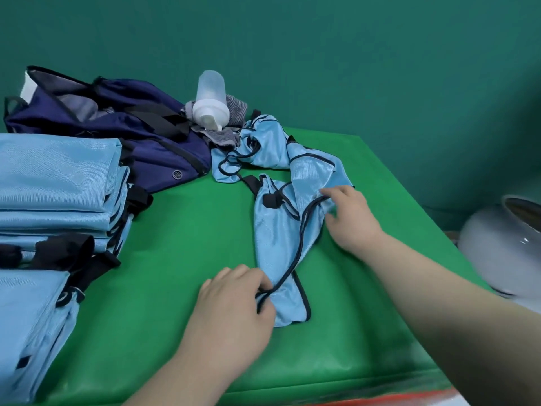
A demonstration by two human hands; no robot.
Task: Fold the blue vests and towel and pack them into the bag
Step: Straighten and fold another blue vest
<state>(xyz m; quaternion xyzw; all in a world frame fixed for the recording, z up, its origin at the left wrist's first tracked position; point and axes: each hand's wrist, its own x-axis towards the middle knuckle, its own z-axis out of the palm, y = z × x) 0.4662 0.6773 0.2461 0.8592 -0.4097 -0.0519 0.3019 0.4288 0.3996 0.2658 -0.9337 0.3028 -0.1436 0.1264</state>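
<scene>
Two hands are nearest, both on one loose light blue vest with dark piping that lies lengthwise on the green table cover; the left hand has its fingers curled round the near hem, the right hand pinches the cloth at the far side, so the hands are well apart; behind this vest lies a crumpled heap of the same blue cloth, touching it, and I cannot tell if it is one vest or more; at the left stand two piles of folded blue vests, the far pile and the near pile, with black straps between them; one dark navy fabric bag lies slumped behind the far pile; one grey striped towel is bunched beside the bag, and one translucent white plastic bottle lies on it, hiding part of it; one pale grey round pot is at the right edge, blurred
</scene>
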